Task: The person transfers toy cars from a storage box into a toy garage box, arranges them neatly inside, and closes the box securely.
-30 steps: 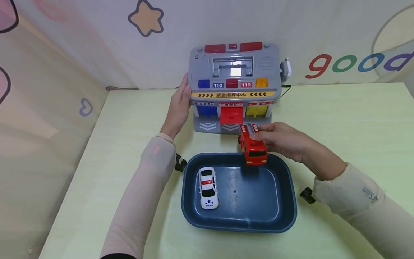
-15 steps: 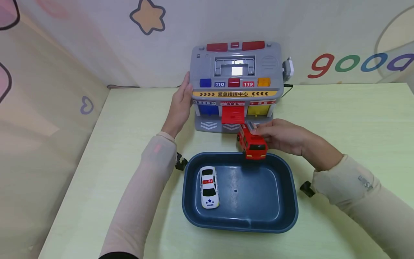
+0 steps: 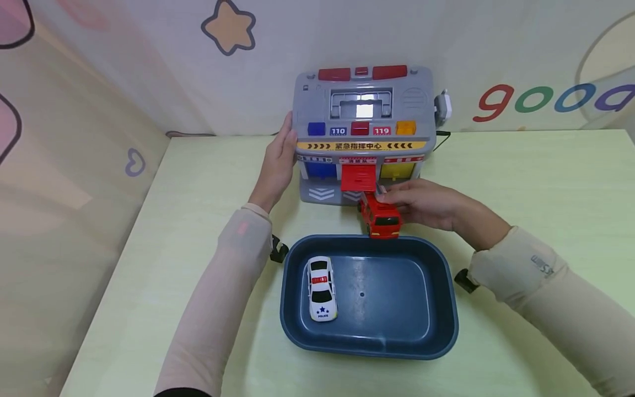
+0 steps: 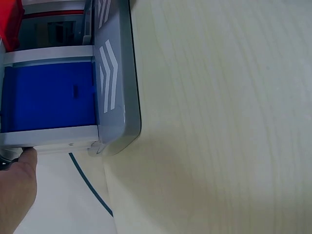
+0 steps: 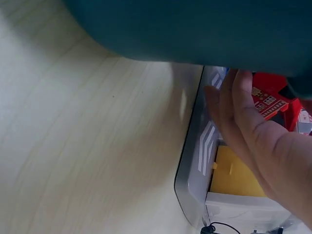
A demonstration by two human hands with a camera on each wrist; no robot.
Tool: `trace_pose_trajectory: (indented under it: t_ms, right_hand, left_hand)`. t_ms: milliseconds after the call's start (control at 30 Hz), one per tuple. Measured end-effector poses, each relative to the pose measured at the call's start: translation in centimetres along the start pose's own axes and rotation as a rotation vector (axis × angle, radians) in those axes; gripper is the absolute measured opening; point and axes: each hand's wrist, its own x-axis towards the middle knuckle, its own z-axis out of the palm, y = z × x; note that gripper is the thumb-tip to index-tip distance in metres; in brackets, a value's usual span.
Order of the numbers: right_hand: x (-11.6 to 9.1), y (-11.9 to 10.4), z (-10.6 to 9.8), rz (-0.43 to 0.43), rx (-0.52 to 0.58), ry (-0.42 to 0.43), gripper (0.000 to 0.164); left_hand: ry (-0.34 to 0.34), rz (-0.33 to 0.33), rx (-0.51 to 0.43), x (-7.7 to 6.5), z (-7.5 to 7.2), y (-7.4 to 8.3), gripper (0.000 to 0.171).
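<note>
A grey toy emergency station (image 3: 412,102) stands against the back wall, its middle red door (image 3: 358,177) lifted outward. In the head view my left hand (image 3: 278,165) rests along the station's left side with straight fingers; the left wrist view shows it beside the blue door (image 4: 48,97). My right hand (image 3: 426,204) grips a red toy fire truck (image 3: 382,215) by its side, just in front of the raised door, its front toward me. In the right wrist view the fingers hide part of the truck (image 5: 268,100).
A dark blue tray (image 3: 444,309) sits in front of the station, with a white toy police car (image 3: 322,289) on its left side. A yellow door (image 3: 397,170) is at the station's right. A grey-white piece (image 3: 442,107) sticks out from its right side.
My right hand has moved the fire truck a little left and back, from over the tray's rim toward the station's red door. My left hand has stayed at the station's side.
</note>
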Motion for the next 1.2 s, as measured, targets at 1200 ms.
trace_pose_trajectory:
  t_ms: [1200]
  right_hand:
    - [1.9,-0.2,1.3,-0.093,0.113,0.176,0.065]
  left_hand:
    - [-0.004,0.014,0.007,0.0,0.0,-0.3,0.054]
